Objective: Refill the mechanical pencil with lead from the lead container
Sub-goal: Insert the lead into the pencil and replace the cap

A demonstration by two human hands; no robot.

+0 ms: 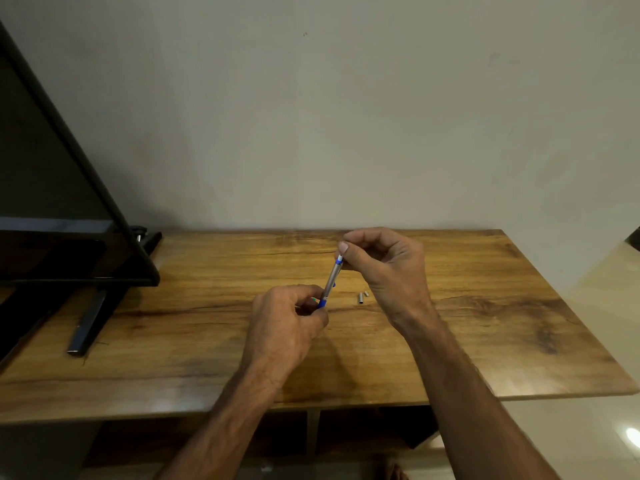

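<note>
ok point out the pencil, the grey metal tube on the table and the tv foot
mechanical pencil [331, 279]: head view, middle of its silver barrel
grey metal tube [360, 298]: head view, its middle
tv foot [90, 323]: head view, its top face

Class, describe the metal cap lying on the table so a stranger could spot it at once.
Find the wooden table against the plain wall. Near its middle, left of the right hand, two tiny parts lie together. The metal cap is the longer grey tube; the white stub beside it is shorter.
</note>
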